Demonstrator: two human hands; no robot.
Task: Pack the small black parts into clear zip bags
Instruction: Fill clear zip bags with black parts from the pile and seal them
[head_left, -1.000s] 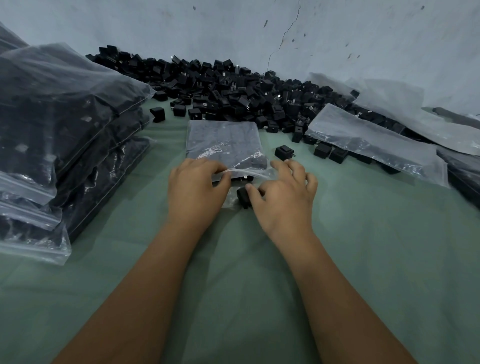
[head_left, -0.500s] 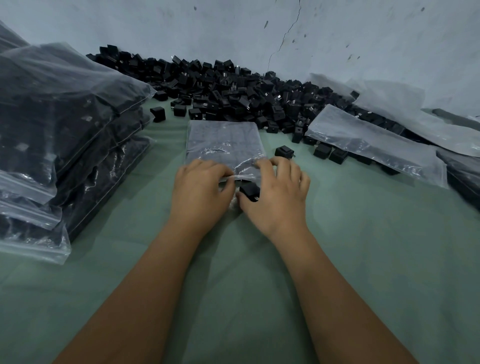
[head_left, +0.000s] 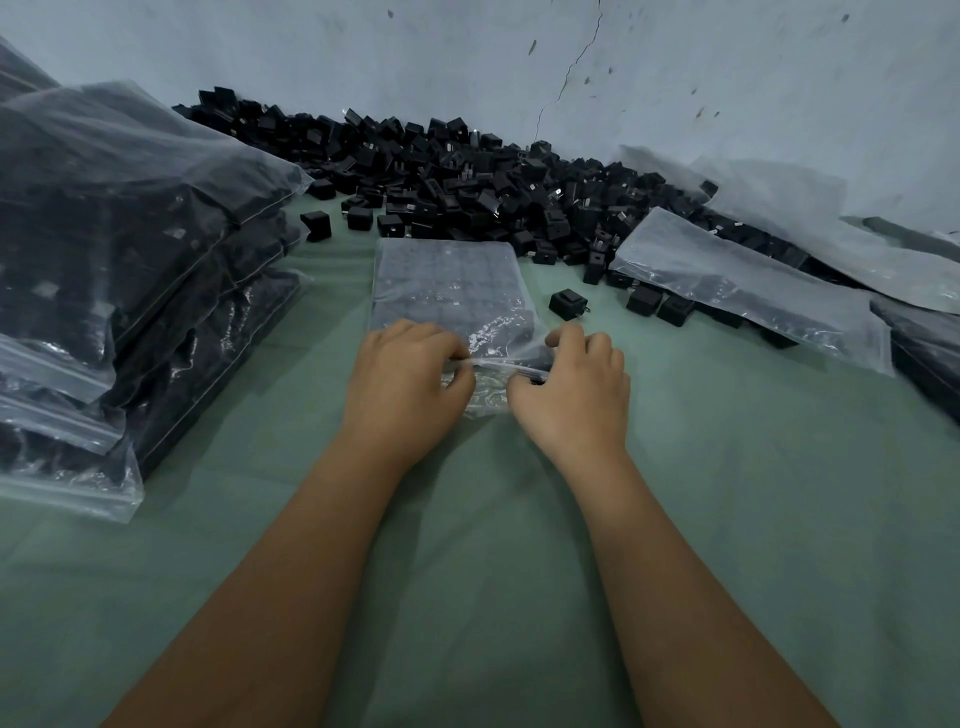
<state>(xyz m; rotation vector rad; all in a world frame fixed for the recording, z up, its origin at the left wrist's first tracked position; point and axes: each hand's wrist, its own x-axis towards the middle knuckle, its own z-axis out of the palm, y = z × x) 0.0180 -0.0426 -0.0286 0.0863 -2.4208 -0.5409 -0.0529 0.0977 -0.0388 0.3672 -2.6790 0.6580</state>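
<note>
A clear zip bag (head_left: 451, 283) lies flat on the green cloth in the middle, filled with rows of small black parts. Its mouth faces me. My left hand (head_left: 408, 382) pinches the bag's near left edge. My right hand (head_left: 574, 392) grips the near right edge of the mouth, fingers curled over the plastic. A big heap of loose black parts (head_left: 467, 176) runs along the wall behind the bag. One single part (head_left: 568, 304) sits just right of the bag.
A tall stack of filled zip bags (head_left: 119, 270) stands at the left. Empty clear bags (head_left: 748, 286) lie over loose parts at the right, with more filled bags at the far right edge. A grey wall closes the back. Green cloth (head_left: 753, 519) covers the table.
The black part held at the bag's mouth by my right hand is now out of sight. Both hands have shifted onto the mouth's edges.
</note>
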